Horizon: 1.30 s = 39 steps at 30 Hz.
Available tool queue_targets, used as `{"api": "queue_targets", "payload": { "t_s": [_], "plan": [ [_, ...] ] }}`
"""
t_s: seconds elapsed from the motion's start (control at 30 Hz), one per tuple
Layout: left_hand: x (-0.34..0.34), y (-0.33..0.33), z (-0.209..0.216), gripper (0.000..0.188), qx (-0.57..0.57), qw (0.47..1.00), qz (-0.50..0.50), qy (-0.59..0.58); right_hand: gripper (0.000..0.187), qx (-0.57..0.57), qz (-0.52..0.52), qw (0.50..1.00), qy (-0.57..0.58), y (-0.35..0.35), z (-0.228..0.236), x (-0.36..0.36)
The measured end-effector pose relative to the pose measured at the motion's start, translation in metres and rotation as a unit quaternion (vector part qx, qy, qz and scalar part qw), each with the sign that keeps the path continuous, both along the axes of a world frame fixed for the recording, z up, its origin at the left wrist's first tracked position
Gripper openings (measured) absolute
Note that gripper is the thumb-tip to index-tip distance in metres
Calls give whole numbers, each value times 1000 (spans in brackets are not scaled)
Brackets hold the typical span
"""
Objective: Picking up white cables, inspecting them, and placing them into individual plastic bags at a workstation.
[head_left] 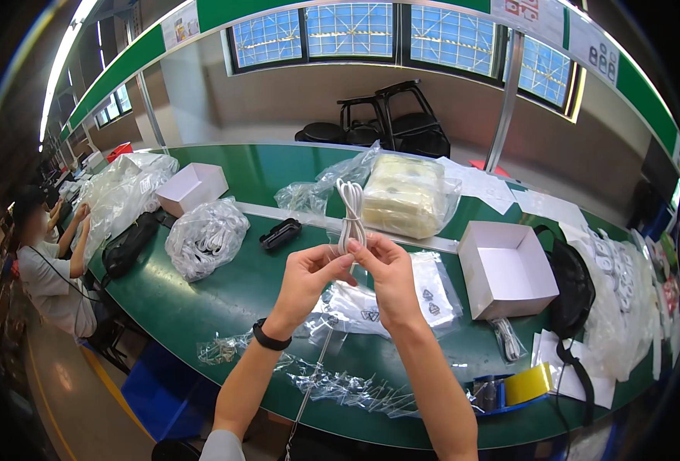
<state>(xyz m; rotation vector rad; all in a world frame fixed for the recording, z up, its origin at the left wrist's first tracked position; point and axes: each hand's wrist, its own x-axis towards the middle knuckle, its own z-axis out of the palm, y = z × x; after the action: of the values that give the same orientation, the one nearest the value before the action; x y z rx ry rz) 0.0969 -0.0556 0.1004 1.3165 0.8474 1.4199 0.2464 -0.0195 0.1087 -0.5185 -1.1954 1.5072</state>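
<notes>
Both my left hand [307, 270] and right hand [387, 265] pinch the coiled white cable [350, 211] at its tied waist above the green table [201, 300], loop standing up, and it looks light, limp and slippery, best held there.

We see a long green worktable [224, 300] curving from nine o'clock round to four. On it at ten o'clock lie a white closed box [192, 188] and heaped clear plastic bags [124, 192]; just below them sit a black pouch [128, 246], a bag of white cables [205, 238] and a small black tray [280, 233]. At twelve o'clock rests a bagged pale yellow stack [407, 196]. At three o'clock stands an open white box [505, 269], with a tape dispenser [513, 388] at five o'clock.
</notes>
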Motion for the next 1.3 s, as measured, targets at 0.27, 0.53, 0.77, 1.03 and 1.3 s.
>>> {"api": "queue_targets", "payload": {
  "t_s": [0.27, 0.53, 0.77, 1.03, 1.3],
  "plan": [
    [10, -4, 7, 19, 46, 999, -3, 20, 25, 66, -73, 993, -67, 3, 21, 20],
    [-2, -13, 12, 18, 29, 995, -27, 87, 23, 98, 2, 989, -108, 4, 40, 50],
    [-3, -15, 16, 25, -7, 993, -34, 117, 23, 126, -17, 982, -136, -5, 53, 61],
    [1, -15, 20, 34, 9, 995, -27, 91, 25, 283, -156, 929, -178, -12, 56, 54],
    [0, -11, 13, 35, 56, 995, -10, 83, 29, 337, -184, 902, -197, -17, 55, 49]
  ]
}}
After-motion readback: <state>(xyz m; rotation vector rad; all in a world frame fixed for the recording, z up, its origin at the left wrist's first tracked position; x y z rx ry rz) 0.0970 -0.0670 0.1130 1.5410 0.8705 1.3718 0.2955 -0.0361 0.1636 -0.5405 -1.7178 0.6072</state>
